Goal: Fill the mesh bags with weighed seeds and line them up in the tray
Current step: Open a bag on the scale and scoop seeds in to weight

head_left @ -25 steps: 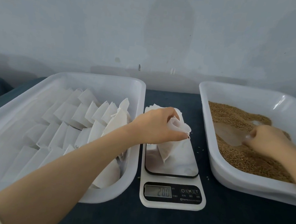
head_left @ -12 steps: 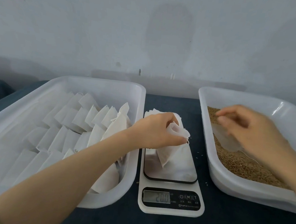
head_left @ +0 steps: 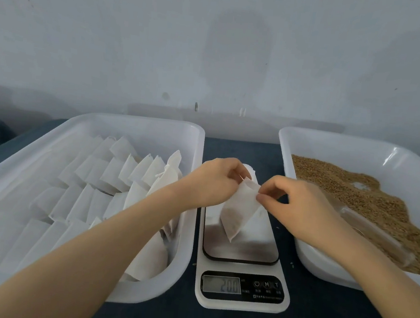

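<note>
Left hand [head_left: 215,182] and right hand [head_left: 302,207] pinched the small white mesh bag [head_left: 239,211] by its top; the white plastic tray [head_left: 135,121] lay nearer the left hand.

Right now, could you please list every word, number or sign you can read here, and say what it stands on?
"200" on the scale's display; any decimal point is too blurred to tell.
A power sign, "M" and "T", printed to the right of that display.
The small print under those three signs is too small to read.
No other text shows.
</note>
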`<state>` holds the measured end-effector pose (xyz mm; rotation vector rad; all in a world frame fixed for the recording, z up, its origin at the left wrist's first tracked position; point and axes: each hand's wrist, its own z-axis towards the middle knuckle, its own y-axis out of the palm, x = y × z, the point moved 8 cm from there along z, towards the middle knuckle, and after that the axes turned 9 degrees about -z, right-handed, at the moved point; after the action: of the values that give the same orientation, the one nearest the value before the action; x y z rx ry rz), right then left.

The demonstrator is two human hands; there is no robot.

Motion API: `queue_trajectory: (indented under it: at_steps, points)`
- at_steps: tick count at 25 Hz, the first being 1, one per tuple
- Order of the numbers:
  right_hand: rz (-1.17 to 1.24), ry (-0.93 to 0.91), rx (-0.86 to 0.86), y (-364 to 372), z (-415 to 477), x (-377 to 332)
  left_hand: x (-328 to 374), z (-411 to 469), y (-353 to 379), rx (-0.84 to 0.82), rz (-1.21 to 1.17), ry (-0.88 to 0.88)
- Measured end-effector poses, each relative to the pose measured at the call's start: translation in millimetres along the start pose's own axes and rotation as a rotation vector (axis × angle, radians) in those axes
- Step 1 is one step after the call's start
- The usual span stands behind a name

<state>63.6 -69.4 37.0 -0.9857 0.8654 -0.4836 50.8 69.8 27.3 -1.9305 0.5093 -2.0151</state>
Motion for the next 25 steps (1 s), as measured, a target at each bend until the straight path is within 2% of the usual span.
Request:
queue_trajectory:
  at_steps: [2, 7, 10, 14, 17, 21, 25]
  points:
    - [0.035, -0.004, 0.018, -2, 4, 0, 1, 2, -2, -0.002, 0.088, 0.051]
    - [0.164, -0.001, 0.095, -11, 16, 8, -1, 3, -14, 0.113, 0.099, 0.076]
    - [0.248, 0.029, 0.218, -19, 14, 18, -3, 3, -20, 0.18, 0.041, 0.058]
    - [0.274, 0.021, 0.309, -25, 10, 19, 0, 1, -20, 0.183, -0.017, 0.069]
    - [0.278, -0.002, 0.299, -24, 7, 14, -1, 0, -23, 0.205, -0.048, 0.056]
    - [0.207, 0.0, 0.186, -14, 4, 15, 0, -1, -19, 0.149, 0.1, 0.055]
    - [0.195, 0.016, 0.181, -13, 3, 18, 1, -1, -19, 0.141, 0.118, 0.066]
